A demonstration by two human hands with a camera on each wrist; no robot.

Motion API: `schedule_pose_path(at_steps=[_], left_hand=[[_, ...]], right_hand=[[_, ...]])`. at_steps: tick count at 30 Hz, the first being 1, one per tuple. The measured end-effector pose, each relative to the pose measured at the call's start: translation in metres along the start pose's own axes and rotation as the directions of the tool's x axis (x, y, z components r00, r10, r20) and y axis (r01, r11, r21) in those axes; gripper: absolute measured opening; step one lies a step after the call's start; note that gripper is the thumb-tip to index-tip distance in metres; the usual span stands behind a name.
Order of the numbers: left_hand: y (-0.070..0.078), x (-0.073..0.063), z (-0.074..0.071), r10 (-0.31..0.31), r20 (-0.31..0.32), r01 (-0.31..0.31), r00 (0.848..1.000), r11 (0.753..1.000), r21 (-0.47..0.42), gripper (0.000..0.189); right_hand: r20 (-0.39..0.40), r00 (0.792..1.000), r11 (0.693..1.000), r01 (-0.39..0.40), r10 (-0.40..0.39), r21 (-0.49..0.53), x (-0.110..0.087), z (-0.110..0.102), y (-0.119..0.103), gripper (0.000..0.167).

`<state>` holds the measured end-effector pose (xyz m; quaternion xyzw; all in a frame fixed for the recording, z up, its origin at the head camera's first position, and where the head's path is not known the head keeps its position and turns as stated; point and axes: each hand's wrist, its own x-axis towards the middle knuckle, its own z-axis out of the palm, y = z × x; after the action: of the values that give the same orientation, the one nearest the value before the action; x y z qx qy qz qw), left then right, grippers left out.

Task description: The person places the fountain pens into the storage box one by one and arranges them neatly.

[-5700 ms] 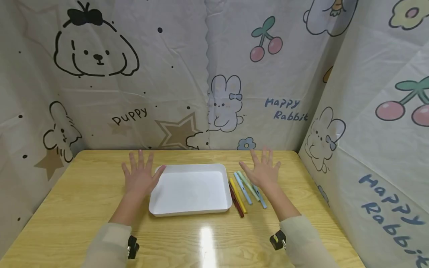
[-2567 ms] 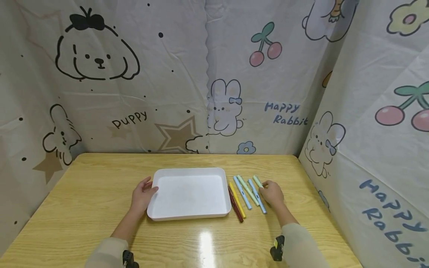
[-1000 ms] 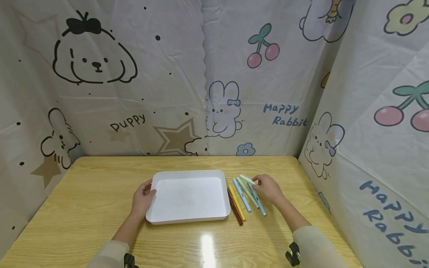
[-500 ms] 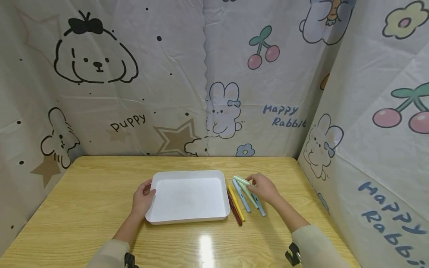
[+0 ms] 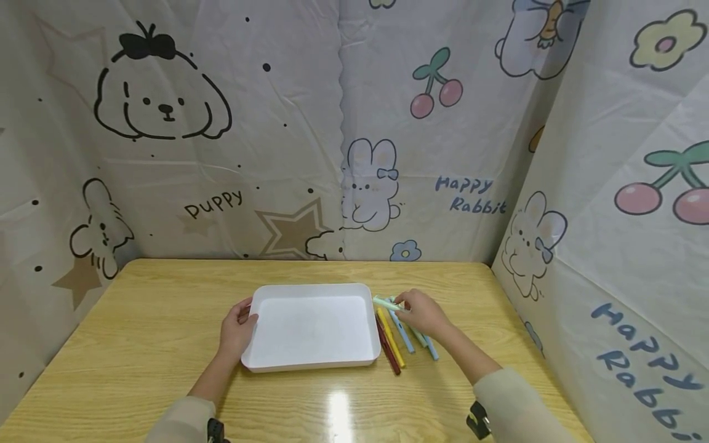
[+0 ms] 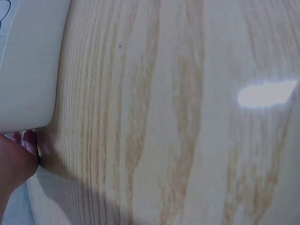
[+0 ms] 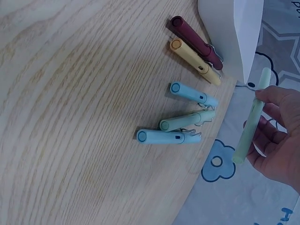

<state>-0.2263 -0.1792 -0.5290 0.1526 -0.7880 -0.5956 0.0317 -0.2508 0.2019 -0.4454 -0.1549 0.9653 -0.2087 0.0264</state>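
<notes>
A white rectangular tray [image 5: 310, 326] lies on the wooden table. My left hand [image 5: 235, 332] grips its left edge, thumb over the rim and fingers along the outer wall. My right hand [image 5: 423, 314] pinches a light green pen [image 7: 253, 117] between thumb and fingers, raised above the other pens, one end close to the tray's right rim. Below it on the table lie a dark red pen [image 7: 194, 42], a yellow pen [image 7: 193, 60], another green pen [image 7: 187, 121] and two blue pens, one blue pen [image 7: 192, 93] beside the yellow one.
The wooden table [image 5: 138, 344] ends at a printed cloth backdrop [image 5: 288, 154] at the back, with more cloth at both sides. The dark red and yellow pens lie close along the tray's right side. Light glares on the table in front of the tray.
My right hand has gone from open above the table to picking up the green pen, then carried it left towards the tray. My left hand came down onto the tray's edge and stays there.
</notes>
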Motion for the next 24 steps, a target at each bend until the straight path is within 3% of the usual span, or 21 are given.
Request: schedule_pose_path(at_steps=[24], left_hand=[[-0.002,-0.001,0.002,-0.008,-0.013,0.008,1.000,1.000,0.003,0.046]], right_hand=[[0.038,0.995,0.996,0.088,-0.087,-0.009,0.013,0.013,-0.030,0.021]])
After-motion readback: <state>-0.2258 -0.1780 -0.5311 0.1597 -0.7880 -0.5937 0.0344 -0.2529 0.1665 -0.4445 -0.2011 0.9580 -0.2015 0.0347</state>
